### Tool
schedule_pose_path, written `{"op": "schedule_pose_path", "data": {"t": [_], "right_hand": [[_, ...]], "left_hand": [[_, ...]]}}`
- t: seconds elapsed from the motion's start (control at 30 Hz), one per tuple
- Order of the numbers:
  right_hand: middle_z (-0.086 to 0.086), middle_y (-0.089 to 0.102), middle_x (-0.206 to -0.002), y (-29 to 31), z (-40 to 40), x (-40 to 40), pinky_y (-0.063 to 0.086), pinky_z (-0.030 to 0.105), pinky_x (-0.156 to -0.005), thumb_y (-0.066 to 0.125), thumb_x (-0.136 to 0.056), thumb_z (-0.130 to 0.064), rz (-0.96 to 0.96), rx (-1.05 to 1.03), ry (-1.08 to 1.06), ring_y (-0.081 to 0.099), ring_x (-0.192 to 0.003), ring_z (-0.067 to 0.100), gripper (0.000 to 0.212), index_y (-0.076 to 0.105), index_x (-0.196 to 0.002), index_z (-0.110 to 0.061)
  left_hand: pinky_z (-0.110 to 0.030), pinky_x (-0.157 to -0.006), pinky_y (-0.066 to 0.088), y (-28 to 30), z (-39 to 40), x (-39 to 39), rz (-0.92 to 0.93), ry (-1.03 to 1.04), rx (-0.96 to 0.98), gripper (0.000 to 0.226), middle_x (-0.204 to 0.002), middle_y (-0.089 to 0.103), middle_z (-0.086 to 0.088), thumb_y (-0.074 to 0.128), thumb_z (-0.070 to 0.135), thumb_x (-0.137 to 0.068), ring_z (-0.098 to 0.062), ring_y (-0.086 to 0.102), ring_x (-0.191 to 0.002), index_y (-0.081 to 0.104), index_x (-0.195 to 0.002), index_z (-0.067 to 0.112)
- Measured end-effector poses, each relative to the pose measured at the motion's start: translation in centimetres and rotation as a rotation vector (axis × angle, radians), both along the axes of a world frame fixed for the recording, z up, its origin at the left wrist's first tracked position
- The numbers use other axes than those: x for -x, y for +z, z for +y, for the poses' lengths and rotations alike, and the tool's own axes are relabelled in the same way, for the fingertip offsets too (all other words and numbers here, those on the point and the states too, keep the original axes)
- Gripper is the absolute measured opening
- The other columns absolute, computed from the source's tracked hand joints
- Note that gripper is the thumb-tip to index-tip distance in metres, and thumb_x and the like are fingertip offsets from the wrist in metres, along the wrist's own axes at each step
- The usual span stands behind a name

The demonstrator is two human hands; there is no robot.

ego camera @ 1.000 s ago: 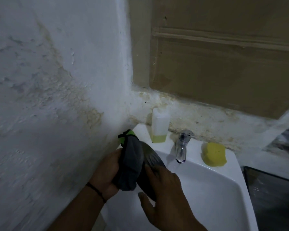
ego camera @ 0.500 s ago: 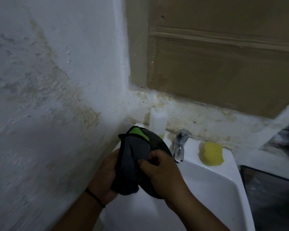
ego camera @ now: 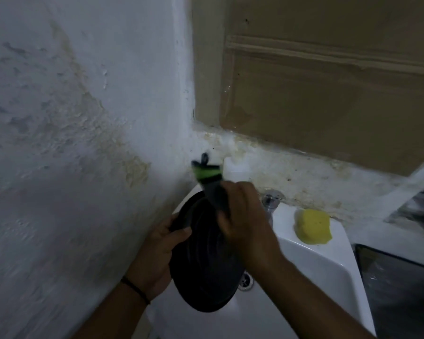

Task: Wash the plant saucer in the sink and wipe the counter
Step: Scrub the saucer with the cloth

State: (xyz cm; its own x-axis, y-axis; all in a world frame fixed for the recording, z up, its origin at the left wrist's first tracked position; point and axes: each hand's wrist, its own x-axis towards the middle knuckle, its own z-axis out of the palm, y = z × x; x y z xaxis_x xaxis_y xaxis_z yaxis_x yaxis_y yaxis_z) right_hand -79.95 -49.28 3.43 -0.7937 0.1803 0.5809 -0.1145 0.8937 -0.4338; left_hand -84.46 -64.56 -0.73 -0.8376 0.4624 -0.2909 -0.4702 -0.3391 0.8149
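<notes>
- Over the white sink (ego camera: 323, 270), in the corner by the stained wall (ego camera: 71, 143), we hold the black plant saucer (ego camera: 206, 260) tilted on edge above the basin, its ribbed face turned toward us and its lower rim hanging near the drain (ego camera: 245, 281).
- Our left hand (ego camera: 157, 255) grips the saucer's left rim, thumb curled over the front edge and the fingers hidden behind it.
- Our right hand (ego camera: 245, 216) is closed round a grey cloth with a green band (ego camera: 209, 178), bunched at the saucer's upper edge; the cloth's top end is blurred, so we cannot tell exactly how it is folded.
- We judge the step in hand to be rubbing the saucer with the cloth. To do it well, we should keep the left hand's grip firm on the rim so the saucer does not slip into the basin, and work the cloth along the ribs as well as across them, since dirt would sit in those grooves.
- We should turn the saucer bit by bit to reach the part under the left thumb.
- The tap (ego camera: 271, 201) sits just behind our right hand, and no water is visible running.
- A yellow sponge (ego camera: 313, 227) lies on the sink's back ledge, with a white bottle (ego camera: 235, 171) partly hidden behind the cloth.
- The dark worktop (ego camera: 402, 289) at right has yet to be wiped, as far as we can judge.
</notes>
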Motion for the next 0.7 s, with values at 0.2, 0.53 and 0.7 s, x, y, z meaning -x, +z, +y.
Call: {"op": "schedule_pose_path", "data": {"t": [0.2,0.53,0.7], "right_hand": [[0.005,0.04,-0.134,-3.1,-0.6,-0.8,0.032,0.024,-0.101,0.053,-0.084,-0.045,-0.232,0.082,0.246,0.034,-0.122,0.009,0.044,0.064,-0.118,-0.019],[0.006,0.048,-0.087,-3.9,1.0,1.3,0.031,0.017,-0.067,0.045,-0.088,-0.011,-0.215,0.185,0.044,0.056,-0.082,0.029,0.038,0.06,-0.123,-0.011],[0.012,0.056,-0.092,-2.6,-2.2,0.4,0.043,0.027,-0.069,0.042,-0.087,-0.021,-0.263,0.036,0.236,0.052,-0.081,0.023,0.037,0.062,-0.117,-0.01]], "left_hand": [[-0.03,-0.069,0.058,-0.1,-0.9,0.0,-0.038,-0.054,-0.114,0.036,-0.111,0.069,-0.02,0.048,0.006,-0.081,-0.03,0.07,-0.091,0.062,-0.114,0.002],[-0.028,-0.065,0.057,-1.0,-0.8,0.3,0.041,-0.017,0.02,0.033,-0.096,0.072,-0.017,0.059,0.005,-0.07,-0.026,0.07,-0.082,0.063,-0.102,0.001],[-0.025,-0.069,0.057,-0.1,-0.6,0.5,0.106,-0.082,-0.031,0.036,-0.101,0.074,-0.011,0.074,0.005,-0.066,-0.023,0.07,-0.09,0.072,-0.102,0.01]]}}
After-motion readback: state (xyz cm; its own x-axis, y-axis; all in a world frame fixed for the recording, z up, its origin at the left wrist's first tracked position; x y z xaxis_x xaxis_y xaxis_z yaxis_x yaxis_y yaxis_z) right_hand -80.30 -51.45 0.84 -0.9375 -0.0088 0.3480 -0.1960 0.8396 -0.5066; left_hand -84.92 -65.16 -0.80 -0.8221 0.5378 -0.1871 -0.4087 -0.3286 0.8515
